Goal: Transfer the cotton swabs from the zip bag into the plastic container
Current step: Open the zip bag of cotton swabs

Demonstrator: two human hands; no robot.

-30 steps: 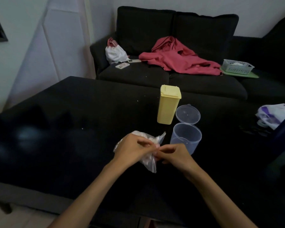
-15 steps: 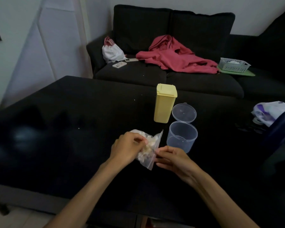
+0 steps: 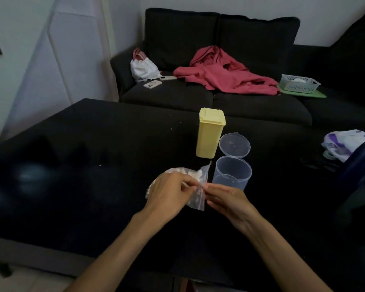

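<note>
A clear zip bag [image 3: 198,186] with white cotton swabs [image 3: 195,174] inside is held just above the black table [image 3: 93,165]. My left hand [image 3: 171,192] pinches the bag's opening edge from the left. My right hand [image 3: 226,199] pinches the same edge from the right, fingertips almost meeting the left ones. Right behind my right hand stands the clear round plastic container [image 3: 232,172], upright, its hinged lid [image 3: 234,145] flipped open at the back. I see nothing inside the container.
A tall yellow lidded box [image 3: 210,133] stands just behind the bag. At the table's right edge lie a white and purple bag [image 3: 341,144] and a dark blue object [image 3: 362,163]. A black sofa [image 3: 219,60] with red cloth, a white bag, phones and a basket sits beyond.
Both hands stayed at the bag's top edge. The fingertips parted half a second ago, showing the swabs, and are now close together again at the opening.
</note>
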